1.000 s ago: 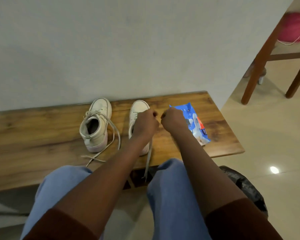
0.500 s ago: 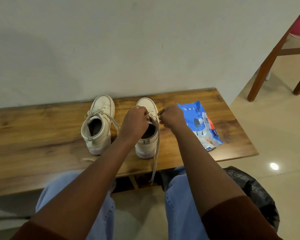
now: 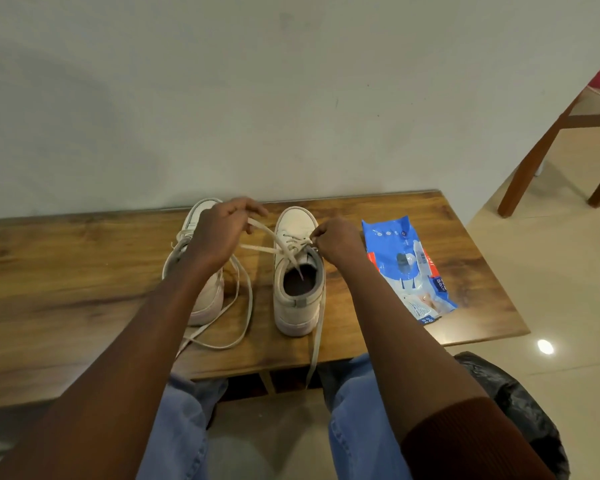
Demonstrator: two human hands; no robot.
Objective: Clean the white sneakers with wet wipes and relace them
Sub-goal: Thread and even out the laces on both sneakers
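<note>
Two white sneakers stand side by side on the wooden bench (image 3: 66, 289), toes toward the wall. My left hand (image 3: 222, 233) is raised over the left sneaker (image 3: 208, 292) and pinches a lace end (image 3: 260, 228) that runs from the right sneaker (image 3: 297, 296). My right hand (image 3: 336, 242) pinches the lace at the right sneaker's upper eyelets. Another lace end hangs off the bench's front edge. A loose lace loops on the bench between the two shoes. A blue wet wipes pack (image 3: 407, 268) lies flat to the right of the shoes.
A grey wall stands right behind the bench. A black plastic bag (image 3: 520, 400) sits on the tiled floor by my right knee. Wooden chair legs (image 3: 541, 147) stand at the far right. My knees in blue jeans are under the bench's front edge.
My left hand has moved left and up, pulling the lace end out across the gap between the shoes. My right hand stays at the right sneaker's eyelets. The camera has tilted.
</note>
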